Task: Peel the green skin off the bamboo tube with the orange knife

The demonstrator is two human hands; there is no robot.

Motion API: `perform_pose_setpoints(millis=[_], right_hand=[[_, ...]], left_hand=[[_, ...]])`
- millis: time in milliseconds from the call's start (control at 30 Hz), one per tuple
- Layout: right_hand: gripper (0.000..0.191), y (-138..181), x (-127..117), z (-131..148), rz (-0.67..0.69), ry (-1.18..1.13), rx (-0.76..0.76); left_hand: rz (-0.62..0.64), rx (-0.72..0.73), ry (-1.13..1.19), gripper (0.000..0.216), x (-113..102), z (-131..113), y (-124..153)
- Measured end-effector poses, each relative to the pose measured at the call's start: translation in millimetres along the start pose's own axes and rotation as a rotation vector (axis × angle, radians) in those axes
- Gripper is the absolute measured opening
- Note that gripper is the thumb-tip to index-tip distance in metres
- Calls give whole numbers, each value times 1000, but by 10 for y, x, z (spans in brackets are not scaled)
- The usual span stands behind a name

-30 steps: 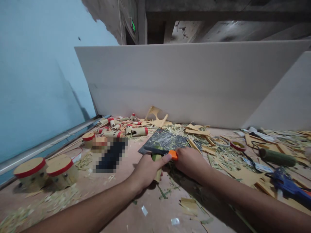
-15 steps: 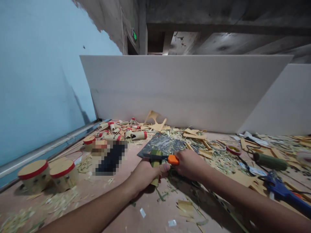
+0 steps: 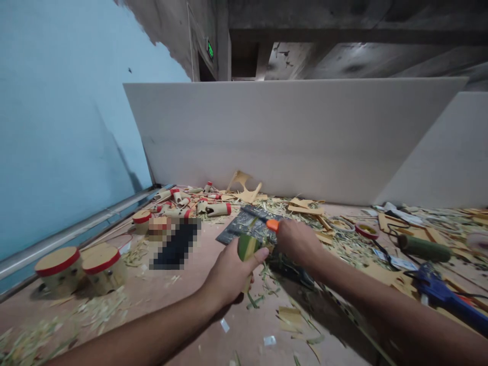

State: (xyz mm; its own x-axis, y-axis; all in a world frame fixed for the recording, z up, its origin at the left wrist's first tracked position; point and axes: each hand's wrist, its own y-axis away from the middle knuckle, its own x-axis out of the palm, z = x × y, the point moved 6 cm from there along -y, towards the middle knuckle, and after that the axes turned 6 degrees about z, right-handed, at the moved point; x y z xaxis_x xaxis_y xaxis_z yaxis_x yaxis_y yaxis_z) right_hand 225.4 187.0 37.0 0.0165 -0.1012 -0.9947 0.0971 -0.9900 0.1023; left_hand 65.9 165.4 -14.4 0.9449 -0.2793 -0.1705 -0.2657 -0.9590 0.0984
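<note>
On the littered bench (image 3: 171, 310), right hand (image 3: 296, 243), clenched on orange-handled knife (image 3: 271, 224), has lifted its blade off bamboo piece (image 3: 247, 247) gripped by left hand (image 3: 231, 272); stroke apparently finished.

Tabletop (image 3: 163, 305) lies open beside the left hand (image 3: 231, 272); scraps (image 3: 343, 248) and glue gun (image 3: 438, 292) crowd right.

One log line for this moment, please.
left hand: grips green bamboo piece | right hand: holds orange-handled knife, blade apart from bamboo, over dark cutting mat | table: bamboo shavings scattered
</note>
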Motion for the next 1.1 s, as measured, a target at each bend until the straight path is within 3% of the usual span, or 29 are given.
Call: perform_pose_setpoints(millis=[200, 567, 767, 900, 1100], right_hand=[[30, -101, -136, -246, -97, -6, 79], [20, 40, 3, -2, -58, 19, -135], [18, 164, 115, 191, 34, 20, -246], [20, 217, 96, 233, 76, 1, -270], [18, 238, 145, 191, 72, 24, -200]], left_hand=[[87, 27, 125, 52, 6, -6, 9], [179, 21, 137, 64, -56, 32, -18], [203, -86, 232, 61, -39, 142, 24], [225, -38, 279, 77, -27, 49, 62], [177, -151, 130, 77, -37, 80, 100]])
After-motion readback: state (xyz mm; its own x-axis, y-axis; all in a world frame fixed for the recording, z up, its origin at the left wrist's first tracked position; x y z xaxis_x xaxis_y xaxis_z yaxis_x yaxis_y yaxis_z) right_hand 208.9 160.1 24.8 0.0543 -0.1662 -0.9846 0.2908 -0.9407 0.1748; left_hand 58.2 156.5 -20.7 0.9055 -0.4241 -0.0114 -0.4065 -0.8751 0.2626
